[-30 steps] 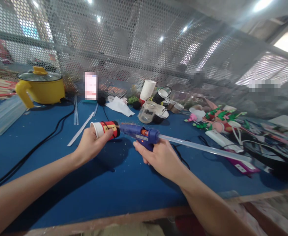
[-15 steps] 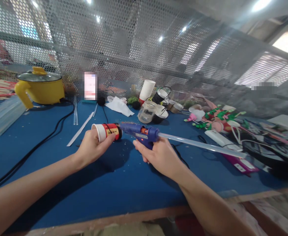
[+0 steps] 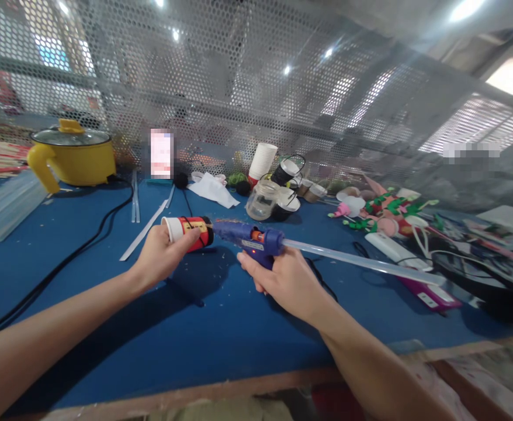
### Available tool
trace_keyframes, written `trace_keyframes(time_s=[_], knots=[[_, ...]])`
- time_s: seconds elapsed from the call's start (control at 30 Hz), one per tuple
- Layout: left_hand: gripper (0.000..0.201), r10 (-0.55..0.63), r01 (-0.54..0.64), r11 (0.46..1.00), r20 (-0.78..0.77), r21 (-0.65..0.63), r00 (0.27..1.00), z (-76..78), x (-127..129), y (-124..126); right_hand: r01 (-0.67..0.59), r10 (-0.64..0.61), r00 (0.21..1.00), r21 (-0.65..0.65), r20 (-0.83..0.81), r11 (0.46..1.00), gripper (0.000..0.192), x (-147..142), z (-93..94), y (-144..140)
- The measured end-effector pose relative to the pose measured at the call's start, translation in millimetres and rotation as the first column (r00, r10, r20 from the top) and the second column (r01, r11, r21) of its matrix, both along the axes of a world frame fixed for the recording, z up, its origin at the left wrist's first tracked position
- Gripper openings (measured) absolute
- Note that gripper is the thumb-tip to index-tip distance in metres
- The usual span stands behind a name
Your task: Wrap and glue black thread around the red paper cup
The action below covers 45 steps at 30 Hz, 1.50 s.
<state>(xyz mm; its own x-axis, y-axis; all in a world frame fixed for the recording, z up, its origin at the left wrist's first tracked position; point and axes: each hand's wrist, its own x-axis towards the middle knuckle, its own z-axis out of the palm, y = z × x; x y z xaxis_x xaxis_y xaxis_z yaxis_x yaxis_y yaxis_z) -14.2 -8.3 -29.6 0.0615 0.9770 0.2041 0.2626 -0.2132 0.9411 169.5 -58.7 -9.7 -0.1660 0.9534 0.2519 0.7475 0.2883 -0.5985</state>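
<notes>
Nearest the camera, both forearms reach out over the blue counter, and the glue gun makes the handiest landmark. The right hand is clenched around its grip from below and behind, with a long clear glue stick trailing out of the back of the gun toward the right. Just left of the gun's nozzle, the left hand grasps a small paper cup lying on its side in the air, white mouth to the left, red and yellow wrap with a black band at the end that meets the nozzle (whether tip and cup actually touch I cannot tell). This looks like the gluing step, with the nozzle brought to the cup's dark end; a next move would call for a steady cup and a gentle trigger squeeze. Beyond the gun stand a glass jar and a stack of white cups; far left of the gun sits a yellow pot, and far right a heap of pink and green craft pieces.
</notes>
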Motion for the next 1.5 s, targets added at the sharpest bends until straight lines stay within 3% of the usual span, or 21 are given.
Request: trace_keyframes(time_s=[0.23, 0.47, 0.87, 1.17, 1.33, 1.5], knots=[[0.031, 0.006, 0.037, 0.987, 0.264, -0.157, 0.965, 0.2, 0.0, 6.1, -0.019, 0.017, 0.999, 0.053, 0.039, 0.998, 0.019, -1.8, -1.1, -1.5], [0.022, 0.150, 0.024, 0.931, 0.442, -0.364, 0.885, 7.2, 1.4, 7.7, -0.036, 0.030, 0.997, 0.078, 0.072, 0.996, 0.015, -3.1, -2.2, -2.4], [0.014, 0.213, 0.016, 0.917, 0.522, -0.399, 0.826, 8.5, -1.0, 13.4, -0.009, 0.007, 0.992, 0.021, 0.125, 1.000, 0.020, -3.6, -4.0, -1.6], [0.023, 0.145, -0.004, 0.951, 0.435, -0.309, 0.889, 4.4, 1.7, 7.7, -0.055, 0.050, 0.997, 0.084, 0.061, 0.995, 0.016, -2.4, -2.6, -0.6], [0.028, 0.080, -0.056, 0.991, 0.194, -0.125, 0.978, 0.6, 1.1, 4.9, -0.043, 0.041, 0.999, 0.075, 0.031, 0.996, 0.019, -0.5, -2.8, -0.5], [0.026, 0.032, -0.032, 0.999, 0.008, 0.020, 0.999, -1.2, 1.8, 2.1, -0.025, 0.024, 1.000, 0.075, 0.010, 0.997, 0.020, 0.2, -2.8, 0.9]])
